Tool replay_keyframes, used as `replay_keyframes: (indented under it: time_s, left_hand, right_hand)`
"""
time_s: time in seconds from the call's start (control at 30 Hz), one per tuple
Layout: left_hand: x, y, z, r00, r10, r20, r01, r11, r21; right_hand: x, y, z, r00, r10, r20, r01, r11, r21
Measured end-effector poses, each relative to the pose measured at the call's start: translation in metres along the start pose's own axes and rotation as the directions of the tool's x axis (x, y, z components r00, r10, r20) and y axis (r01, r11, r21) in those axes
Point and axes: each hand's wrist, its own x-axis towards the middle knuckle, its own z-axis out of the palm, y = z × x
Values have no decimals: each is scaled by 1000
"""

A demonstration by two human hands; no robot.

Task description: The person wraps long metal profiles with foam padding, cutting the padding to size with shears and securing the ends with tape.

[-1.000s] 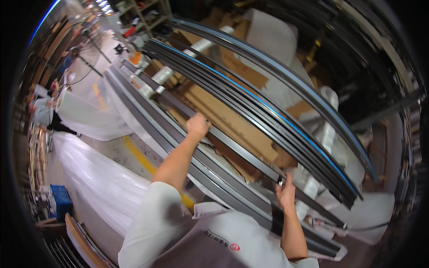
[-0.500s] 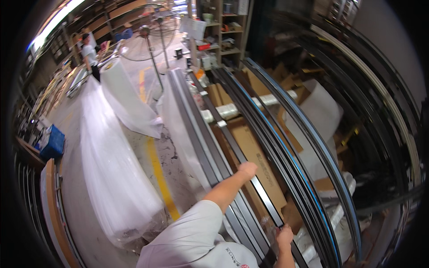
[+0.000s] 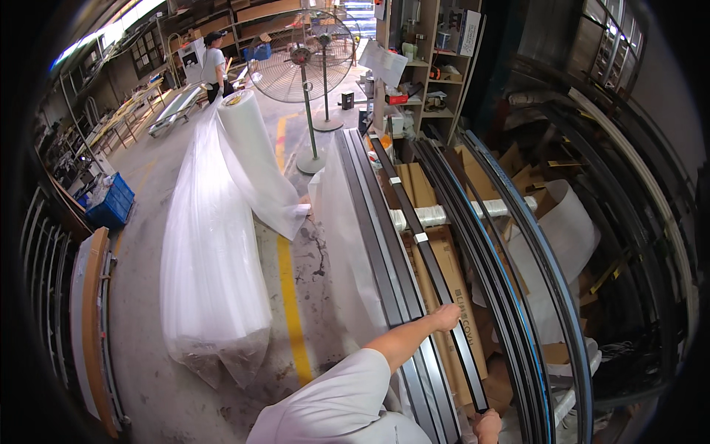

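Observation:
My left hand (image 3: 446, 317) is closed around a long, narrow dark metal profile (image 3: 433, 270). Two small white pieces sit on this profile farther up. Nearer to me, my right hand (image 3: 487, 427) is closed on the same profile close to the lower edge, its fingers partly hidden. A bright silver sheen shows on the stretch between the hands. Left of it, under my left forearm, lie wider grey profiles (image 3: 381, 266) side by side. Several dark profiles (image 3: 484, 244) with a blue strip run along its right side.
A wrapped crossbar (image 3: 436, 215) and cardboard (image 3: 446, 259) lie beneath the profiles. Clear plastic film (image 3: 214, 274) covers a long bundle on the left, beside a film roll (image 3: 240, 111). Standing fans (image 3: 302, 70), shelves (image 3: 436, 81) and a person (image 3: 214, 65) are farther off.
My view has turned left, so the scene sits farther right and lower in the picture. Both hands keep their hold on the dark profile, at about the same places.

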Motion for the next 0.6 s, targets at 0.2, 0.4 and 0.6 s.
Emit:
replay_keyframes:
  time_s: [0.2, 0.4, 0.6]
  left_hand:
    - [-5, 10, -15, 997, 70, -21, -72, 992, -103]
    - [-11, -9, -24, 980, 198, -5, -198, 979, -50]
    - [-24, 38, -54, 952, 112, 285, -158, 977, 143]
  right_hand:
    - [-1, -33, -5, 926, -233, -298, 168, 959, -228]
    - [38, -25, -28, 962, -218, -165, 165, 944, -286]
    - [63, -6, -50, 984, 24, 177, 1, 990, -140]
